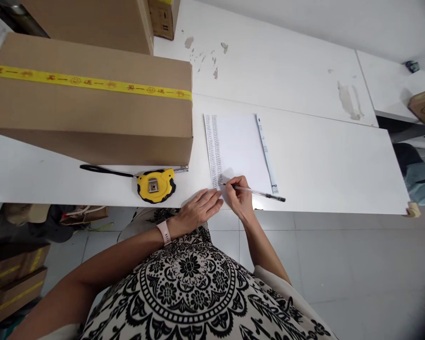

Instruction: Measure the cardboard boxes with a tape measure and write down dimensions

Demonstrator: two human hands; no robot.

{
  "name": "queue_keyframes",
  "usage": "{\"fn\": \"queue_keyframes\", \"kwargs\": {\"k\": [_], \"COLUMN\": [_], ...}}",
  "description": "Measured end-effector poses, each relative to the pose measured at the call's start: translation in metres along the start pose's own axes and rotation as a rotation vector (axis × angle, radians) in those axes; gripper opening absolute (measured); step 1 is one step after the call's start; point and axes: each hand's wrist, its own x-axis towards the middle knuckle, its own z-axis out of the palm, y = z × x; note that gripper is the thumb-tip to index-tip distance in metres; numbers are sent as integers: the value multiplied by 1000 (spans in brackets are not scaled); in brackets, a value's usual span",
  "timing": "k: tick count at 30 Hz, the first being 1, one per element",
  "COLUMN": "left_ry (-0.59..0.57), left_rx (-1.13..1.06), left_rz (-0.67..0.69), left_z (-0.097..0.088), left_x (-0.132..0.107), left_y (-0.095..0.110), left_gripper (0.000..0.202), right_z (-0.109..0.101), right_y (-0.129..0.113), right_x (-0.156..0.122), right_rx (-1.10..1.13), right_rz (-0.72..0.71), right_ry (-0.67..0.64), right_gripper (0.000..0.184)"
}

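Note:
A sheet of white paper (241, 146) lies on the white table, with two columns of small dark writing down its left side. My right hand (239, 197) grips a pen (260, 192), its tip touching the paper near the lower end of the second column. Flat at the lower left corner of the sheet rests my left hand (200, 208), fingers stretched out and holding nothing. To its left is a yellow and black tape measure (156, 185) with a black wrist strap and a short bit of blade showing.
A large cardboard box (92, 111) with yellow printed tape stands left of the paper; more boxes sit behind it. A light blue printed strip (267, 153) runs along the paper's right edge. The table (340, 170) ends close in front of me. Boxes (16, 293) lie on the floor at left.

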Motion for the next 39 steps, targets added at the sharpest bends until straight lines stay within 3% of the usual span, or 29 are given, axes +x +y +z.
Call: {"fn": "queue_keyframes", "kwargs": {"k": [12, 39], "left_ry": [-46, 46], "left_rx": [14, 75], "left_rz": [-4, 15], "left_z": [1, -1], "left_x": [-3, 2], "left_y": [0, 0], "left_gripper": [38, 34], "right_z": [1, 3], "right_y": [1, 6], "right_x": [-1, 0], "right_rx": [-109, -117], "right_rz": [-40, -62], "right_ry": [2, 19], "right_gripper": [27, 24]}}
